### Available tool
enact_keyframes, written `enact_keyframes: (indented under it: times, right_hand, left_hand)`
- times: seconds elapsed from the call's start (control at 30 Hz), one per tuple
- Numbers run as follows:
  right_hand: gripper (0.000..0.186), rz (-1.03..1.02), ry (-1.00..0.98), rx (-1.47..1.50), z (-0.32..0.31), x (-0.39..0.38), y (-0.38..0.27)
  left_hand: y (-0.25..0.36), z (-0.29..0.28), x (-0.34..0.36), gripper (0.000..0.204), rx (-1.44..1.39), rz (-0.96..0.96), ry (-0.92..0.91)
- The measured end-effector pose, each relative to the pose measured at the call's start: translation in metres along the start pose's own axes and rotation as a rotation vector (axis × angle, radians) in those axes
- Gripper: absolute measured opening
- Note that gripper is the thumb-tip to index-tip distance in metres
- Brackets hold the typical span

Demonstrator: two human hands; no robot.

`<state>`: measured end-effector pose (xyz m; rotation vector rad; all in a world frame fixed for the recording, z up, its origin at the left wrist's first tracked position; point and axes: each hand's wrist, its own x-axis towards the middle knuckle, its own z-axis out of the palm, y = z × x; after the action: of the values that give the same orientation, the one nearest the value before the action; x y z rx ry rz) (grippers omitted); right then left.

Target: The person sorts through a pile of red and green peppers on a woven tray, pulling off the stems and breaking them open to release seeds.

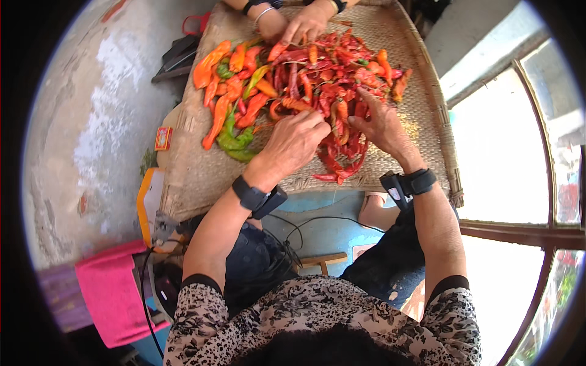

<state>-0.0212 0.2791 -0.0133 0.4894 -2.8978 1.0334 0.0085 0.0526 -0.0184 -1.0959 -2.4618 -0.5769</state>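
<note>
A big heap of red chili peppers (317, 79), many of them shrivelled, spreads over a shallow woven tray (287, 183). My left hand (293, 139) has its fingers curled together at the near edge of the heap; what they hold, if anything, is hidden. Beside it on the right, my right hand (383, 125) has thumb and forefinger spread apart over the red peppers. An orange pepper (342, 111) lies between my hands. Plump orange peppers (217, 125) and a green pepper (232, 137) lie left of my left hand.
Across the tray, another person's hands (302, 24) reach into the heap. Pale seeds (410, 128) are scattered at the right. A small red box (163, 138) sits beyond the left rim. A window (500, 165) stands at the right; black cables (293, 235) hang below the tray.
</note>
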Motion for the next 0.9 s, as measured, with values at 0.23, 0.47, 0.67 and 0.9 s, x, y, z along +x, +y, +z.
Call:
enact_keyframes:
  times: [0.23,0.47,0.67,0.9]
  right_hand:
    - [0.045,-0.028,0.067,-0.215,-0.044,-0.007,0.004]
    - [0.028,0.034,0.244,-0.317,-0.062,-0.011,0.038]
    - [0.03,0.09,0.18,-0.375,-0.06,-0.025,0.046]
    - [0.063,0.009,0.103,-0.355,-0.039,-0.006,0.028]
  left_hand:
    - [0.075,0.023,0.005,0.045,-0.134,0.323,-0.166]
    - [0.062,0.057,-0.004,0.059,-0.018,0.264,-0.403]
    - [0.031,0.026,-0.006,0.043,-0.067,0.197,-0.346]
    - [0.024,0.014,-0.002,0.008,0.031,0.161,-0.199]
